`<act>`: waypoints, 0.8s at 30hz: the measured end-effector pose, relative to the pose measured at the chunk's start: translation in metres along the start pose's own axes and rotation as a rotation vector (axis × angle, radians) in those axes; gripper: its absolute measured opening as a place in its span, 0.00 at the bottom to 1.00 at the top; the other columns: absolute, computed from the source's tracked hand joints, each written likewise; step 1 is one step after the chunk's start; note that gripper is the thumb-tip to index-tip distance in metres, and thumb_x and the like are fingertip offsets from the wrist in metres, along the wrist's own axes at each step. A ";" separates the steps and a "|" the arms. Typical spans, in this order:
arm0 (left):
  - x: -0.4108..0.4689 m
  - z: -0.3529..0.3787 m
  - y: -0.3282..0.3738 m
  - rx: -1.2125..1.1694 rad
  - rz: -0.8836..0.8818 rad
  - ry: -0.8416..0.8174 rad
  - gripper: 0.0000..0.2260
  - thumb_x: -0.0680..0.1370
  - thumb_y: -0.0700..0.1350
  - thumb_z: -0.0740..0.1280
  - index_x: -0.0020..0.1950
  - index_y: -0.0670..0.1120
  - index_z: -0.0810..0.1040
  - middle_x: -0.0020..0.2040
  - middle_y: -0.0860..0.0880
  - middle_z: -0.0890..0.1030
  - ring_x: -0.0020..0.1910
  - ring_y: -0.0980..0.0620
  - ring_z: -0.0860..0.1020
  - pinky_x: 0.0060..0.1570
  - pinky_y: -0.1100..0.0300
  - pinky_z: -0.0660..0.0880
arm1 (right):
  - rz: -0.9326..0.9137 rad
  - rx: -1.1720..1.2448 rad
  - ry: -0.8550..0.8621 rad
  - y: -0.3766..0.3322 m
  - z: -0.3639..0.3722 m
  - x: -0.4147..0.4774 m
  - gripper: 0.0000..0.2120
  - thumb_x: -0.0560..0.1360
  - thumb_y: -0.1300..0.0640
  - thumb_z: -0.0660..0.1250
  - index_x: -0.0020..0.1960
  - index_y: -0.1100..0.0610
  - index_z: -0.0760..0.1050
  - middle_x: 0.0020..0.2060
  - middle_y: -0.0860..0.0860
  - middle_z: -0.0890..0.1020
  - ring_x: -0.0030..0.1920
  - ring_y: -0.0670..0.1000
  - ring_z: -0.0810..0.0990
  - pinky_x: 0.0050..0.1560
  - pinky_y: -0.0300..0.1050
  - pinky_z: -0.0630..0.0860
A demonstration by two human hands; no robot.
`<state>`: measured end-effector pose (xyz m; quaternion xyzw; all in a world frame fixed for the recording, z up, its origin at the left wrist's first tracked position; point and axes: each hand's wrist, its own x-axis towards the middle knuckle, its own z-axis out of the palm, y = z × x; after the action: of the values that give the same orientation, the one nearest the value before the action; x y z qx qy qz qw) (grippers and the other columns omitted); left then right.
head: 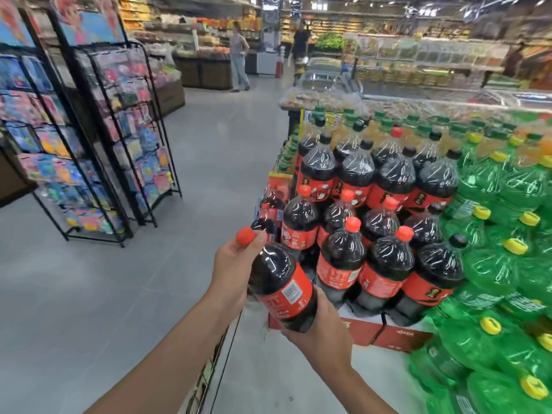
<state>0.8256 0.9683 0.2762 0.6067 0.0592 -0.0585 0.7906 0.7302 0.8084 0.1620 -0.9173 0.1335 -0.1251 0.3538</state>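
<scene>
I hold a large dark cola bottle (280, 282) with a red label and a red cap, tilted so the cap points up and to the left. My left hand (236, 261) grips its neck just under the cap. My right hand (321, 330) cups and grips the bottle's base from below. The bottle hangs in front of a stepped stack of like cola bottles (376, 222), red-capped in the lower rows and black-capped above.
Green bottles with yellow caps (501, 264) fill the right side. Red cartons (397, 333) support the cola stack. Black wire racks of colourful packets (89, 162) stand on the left across a grey floor aisle. Two people (239, 55) stand far back by produce shelves.
</scene>
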 end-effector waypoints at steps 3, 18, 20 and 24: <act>0.015 0.012 0.005 0.075 0.026 -0.029 0.06 0.78 0.49 0.75 0.53 0.50 0.86 0.46 0.52 0.89 0.50 0.51 0.87 0.46 0.57 0.80 | 0.069 0.078 0.055 -0.005 0.013 0.007 0.46 0.57 0.36 0.79 0.70 0.35 0.61 0.58 0.32 0.75 0.61 0.42 0.77 0.50 0.45 0.80; 0.067 0.058 -0.018 0.468 0.333 -0.329 0.09 0.76 0.44 0.78 0.54 0.54 0.86 0.51 0.60 0.87 0.54 0.62 0.83 0.60 0.61 0.79 | 0.485 0.326 0.194 -0.009 0.085 0.072 0.45 0.60 0.46 0.83 0.72 0.55 0.69 0.64 0.52 0.76 0.65 0.54 0.76 0.64 0.55 0.77; 0.072 0.061 -0.021 0.482 0.335 -0.347 0.09 0.76 0.43 0.78 0.55 0.53 0.86 0.51 0.60 0.87 0.54 0.62 0.83 0.61 0.59 0.79 | 0.507 0.360 0.187 0.000 0.094 0.081 0.42 0.58 0.44 0.82 0.69 0.53 0.72 0.60 0.50 0.79 0.61 0.51 0.78 0.62 0.52 0.78; 0.084 0.064 -0.029 0.510 0.341 -0.362 0.10 0.76 0.44 0.78 0.55 0.53 0.86 0.52 0.59 0.87 0.56 0.60 0.83 0.63 0.54 0.79 | 0.534 0.381 0.188 0.042 0.136 0.099 0.40 0.54 0.36 0.78 0.63 0.48 0.77 0.53 0.45 0.82 0.53 0.47 0.82 0.55 0.51 0.82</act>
<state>0.9050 0.8973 0.2512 0.7656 -0.2006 -0.0451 0.6096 0.8604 0.8287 0.0492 -0.7517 0.3753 -0.1348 0.5253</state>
